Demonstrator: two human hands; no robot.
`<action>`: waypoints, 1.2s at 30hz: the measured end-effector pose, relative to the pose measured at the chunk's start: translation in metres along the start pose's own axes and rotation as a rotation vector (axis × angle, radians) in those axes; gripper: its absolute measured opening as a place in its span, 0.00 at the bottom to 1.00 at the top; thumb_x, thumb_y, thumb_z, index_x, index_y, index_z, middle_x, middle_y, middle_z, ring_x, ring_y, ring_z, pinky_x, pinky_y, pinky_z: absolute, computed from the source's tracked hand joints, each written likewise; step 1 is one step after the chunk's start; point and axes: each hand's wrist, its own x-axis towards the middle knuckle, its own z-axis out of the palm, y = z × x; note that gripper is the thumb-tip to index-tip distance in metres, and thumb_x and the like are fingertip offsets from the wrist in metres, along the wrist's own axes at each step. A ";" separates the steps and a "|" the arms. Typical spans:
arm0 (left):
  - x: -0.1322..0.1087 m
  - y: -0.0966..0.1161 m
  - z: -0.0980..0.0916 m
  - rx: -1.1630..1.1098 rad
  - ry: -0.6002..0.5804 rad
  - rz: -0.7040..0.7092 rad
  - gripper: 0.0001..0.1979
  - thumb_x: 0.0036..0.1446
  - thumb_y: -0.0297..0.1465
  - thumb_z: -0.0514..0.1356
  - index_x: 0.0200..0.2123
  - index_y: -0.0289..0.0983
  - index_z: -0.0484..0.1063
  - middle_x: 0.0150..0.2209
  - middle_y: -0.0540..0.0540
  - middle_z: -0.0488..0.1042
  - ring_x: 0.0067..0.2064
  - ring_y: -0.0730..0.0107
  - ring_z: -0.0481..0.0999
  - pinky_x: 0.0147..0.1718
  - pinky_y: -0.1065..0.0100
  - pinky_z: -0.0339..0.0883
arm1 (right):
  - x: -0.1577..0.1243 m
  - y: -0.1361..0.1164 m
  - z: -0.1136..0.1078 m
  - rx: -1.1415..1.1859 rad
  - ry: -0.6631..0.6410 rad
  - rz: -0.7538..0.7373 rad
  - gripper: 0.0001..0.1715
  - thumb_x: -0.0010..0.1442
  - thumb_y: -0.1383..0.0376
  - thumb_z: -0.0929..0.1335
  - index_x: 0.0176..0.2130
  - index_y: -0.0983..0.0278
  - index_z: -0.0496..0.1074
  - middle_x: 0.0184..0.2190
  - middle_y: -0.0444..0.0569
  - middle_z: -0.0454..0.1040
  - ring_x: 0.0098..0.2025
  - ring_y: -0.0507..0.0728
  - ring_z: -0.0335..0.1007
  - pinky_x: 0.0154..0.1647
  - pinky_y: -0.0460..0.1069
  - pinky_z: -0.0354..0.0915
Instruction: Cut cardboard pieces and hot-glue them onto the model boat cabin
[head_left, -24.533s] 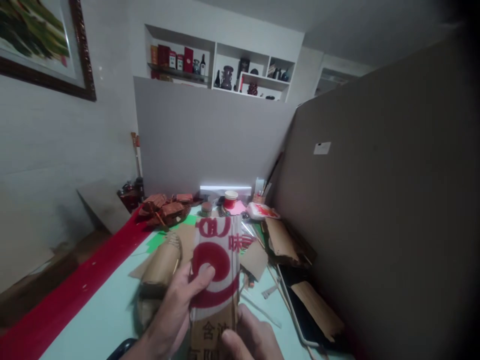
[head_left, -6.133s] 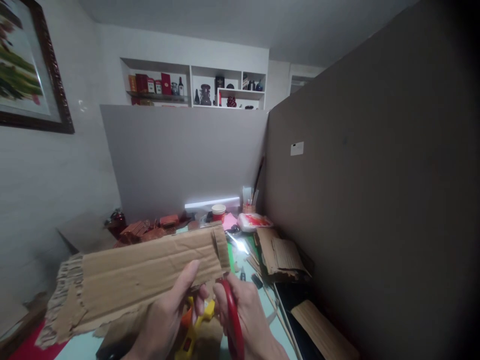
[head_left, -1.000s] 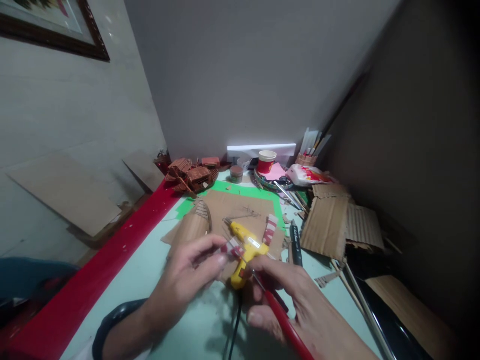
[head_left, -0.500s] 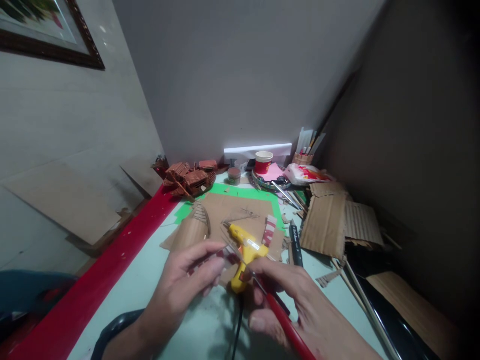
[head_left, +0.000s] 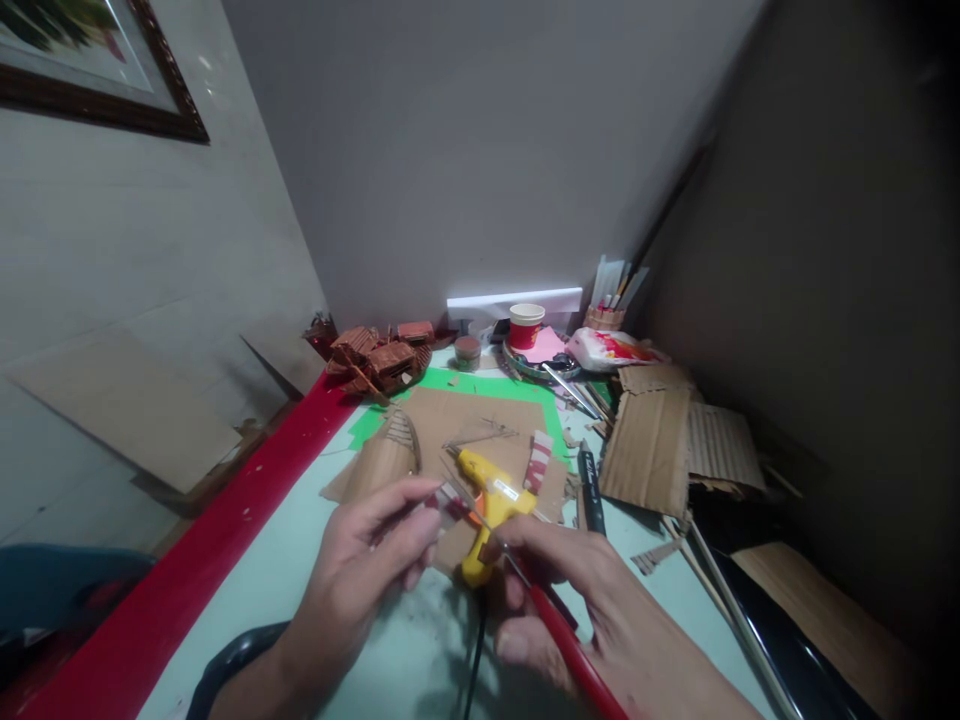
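Note:
My left hand [head_left: 356, 570] pinches a small red-and-white striped piece [head_left: 450, 505] between thumb and fingers. A thin red-handled paintbrush [head_left: 568, 640] lies in the closed fingers of my right hand [head_left: 600, 590], its fine tip pointing toward that piece. Whether the tip touches it I cannot tell. Beneath the hands, a yellow hot glue gun [head_left: 496, 492] rests on a cardboard sheet [head_left: 472, 410], its black cord running toward me. Another striped strip [head_left: 539, 460] lies beside the gun. A curved, hull-shaped cardboard form [head_left: 382, 458] stands past my left hand.
A black marker [head_left: 591, 490] and cardboard pieces [head_left: 649, 440] lie to the right. At the back are a brown model boat [head_left: 386, 355], a small jar [head_left: 467, 352], a red paper cup [head_left: 526, 326] and a brush holder [head_left: 604, 318]. A red band [head_left: 225, 530] edges the table's left.
My left hand has shifted slightly left with the striped piece. The right hand and paintbrush stay almost in place.

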 end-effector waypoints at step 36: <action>-0.047 0.002 -0.003 -0.018 0.092 -0.035 0.17 0.53 0.44 0.68 0.32 0.35 0.78 0.20 0.53 0.59 0.23 0.77 0.54 0.22 0.74 0.51 | -0.014 -0.002 0.027 -0.296 0.091 -0.367 0.09 0.60 0.71 0.64 0.28 0.63 0.66 0.23 0.42 0.66 0.27 0.51 0.58 0.27 0.43 0.55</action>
